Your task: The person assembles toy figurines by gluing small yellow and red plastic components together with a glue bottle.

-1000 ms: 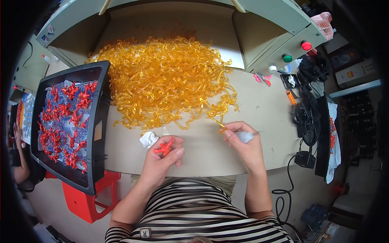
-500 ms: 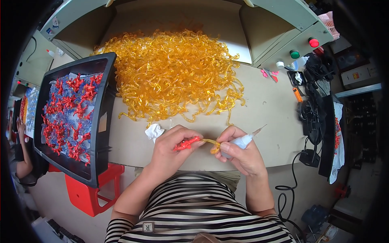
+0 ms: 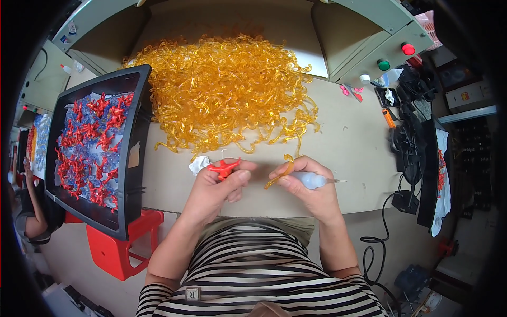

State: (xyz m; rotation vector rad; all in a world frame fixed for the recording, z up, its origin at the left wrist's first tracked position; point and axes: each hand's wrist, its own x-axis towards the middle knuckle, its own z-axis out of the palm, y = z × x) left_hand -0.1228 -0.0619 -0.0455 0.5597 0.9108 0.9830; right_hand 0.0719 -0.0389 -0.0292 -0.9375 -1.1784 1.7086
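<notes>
Between the thumb and fingers of my left hand point(image 3: 214, 187) is a small red figure point(image 3: 224, 168) with limbs sticking out. My right hand point(image 3: 311, 187) pinches a curved, translucent amber plastic piece point(image 3: 285, 171) at its fingertips. The same hand also keeps a pale squeeze bottle point(image 3: 310, 180) in its grip, with a thin needle tip point(image 3: 336, 180) pointing right. A gap separates the two hands. Beyond them spreads a large heap of similar amber pieces point(image 3: 227, 95). Crumpled white tissue point(image 3: 198, 165) lies just behind my left hand.
At the left, a black tray point(image 3: 138, 158) holds red figures and bluish clear pieces, above a red stool point(image 3: 116, 253). Scissors with pink handles point(image 3: 351, 92), an orange cutter point(image 3: 389, 118) and black cables point(image 3: 404, 142) lie at the right. Another person's arm point(image 3: 33, 195) shows far left.
My hands have drawn apart. The amber piece, which reached between the red figure and my right fingers, is now only in my right hand. The bottle's needle has swung down to point right.
</notes>
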